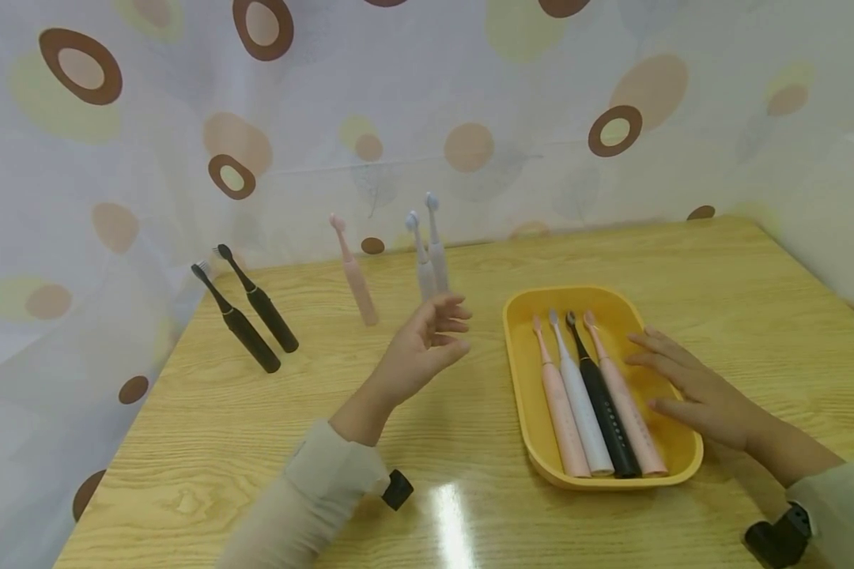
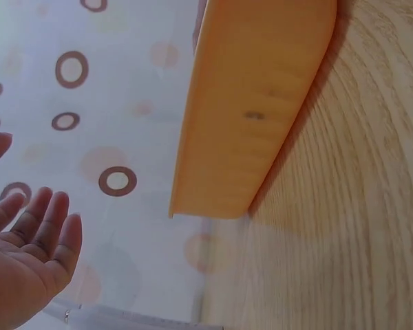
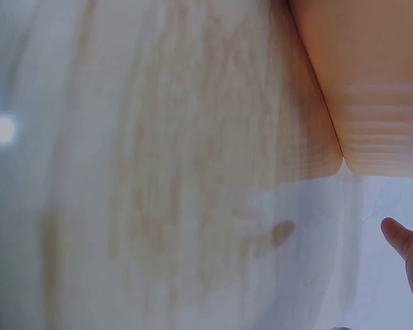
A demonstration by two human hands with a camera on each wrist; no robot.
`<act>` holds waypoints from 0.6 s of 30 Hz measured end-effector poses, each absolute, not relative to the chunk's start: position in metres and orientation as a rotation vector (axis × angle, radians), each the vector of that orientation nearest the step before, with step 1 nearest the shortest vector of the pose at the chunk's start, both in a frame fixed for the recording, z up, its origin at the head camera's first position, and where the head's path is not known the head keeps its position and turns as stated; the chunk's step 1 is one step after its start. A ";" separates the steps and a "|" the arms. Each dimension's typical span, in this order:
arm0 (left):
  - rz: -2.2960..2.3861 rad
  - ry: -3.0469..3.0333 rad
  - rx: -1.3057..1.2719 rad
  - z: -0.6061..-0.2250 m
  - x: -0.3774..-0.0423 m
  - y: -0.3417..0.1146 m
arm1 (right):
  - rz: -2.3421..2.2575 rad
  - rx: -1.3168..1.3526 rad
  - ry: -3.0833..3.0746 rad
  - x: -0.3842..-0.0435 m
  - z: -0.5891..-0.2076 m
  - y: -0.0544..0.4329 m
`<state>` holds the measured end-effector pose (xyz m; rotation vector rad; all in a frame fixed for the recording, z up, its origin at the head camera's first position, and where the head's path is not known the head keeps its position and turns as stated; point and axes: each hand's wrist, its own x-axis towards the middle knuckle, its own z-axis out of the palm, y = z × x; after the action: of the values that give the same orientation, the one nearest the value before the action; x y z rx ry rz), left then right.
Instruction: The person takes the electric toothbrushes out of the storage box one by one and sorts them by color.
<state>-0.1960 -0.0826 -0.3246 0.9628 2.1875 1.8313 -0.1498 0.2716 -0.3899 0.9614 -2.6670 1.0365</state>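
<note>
"So, the left hand [image 1: 420,348]: holding anything?"
"No, nothing. Just up over the wooden table [image 1: 470,442], fingers loosely bent, near two white toothbrushes [image 1: 437,265]."
"And the right hand [image 1: 708,397]?"
"Empty too, fingers spread and nearly straight, at the right edge of the yellow tray [image 1: 615,320]. Touching it or not? Hard to tell."
"Inside the tray?"
"Four toothbrushes [image 1: 587,411], side by side: pink, white, black, pink."
"Any more out on the table?"
"Yes, one pink toothbrush [image 1: 360,291] left of the white ones, then two black toothbrushes [image 1: 250,340] farther left."
</note>
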 end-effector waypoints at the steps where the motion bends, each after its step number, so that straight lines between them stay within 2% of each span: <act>1: 1.823 2.173 0.957 -0.325 -0.195 -0.080 | 1.039 0.961 -2.667 -0.150 -0.390 0.272; 18: 1.739 1.981 0.890 -0.339 -0.186 -0.039 | 1.026 0.957 -2.670 -0.150 -0.392 0.272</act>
<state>-0.1857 -0.0388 -0.3387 0.8904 1.9814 1.7387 -0.1500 0.2719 -0.3916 0.9573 -2.6699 1.0264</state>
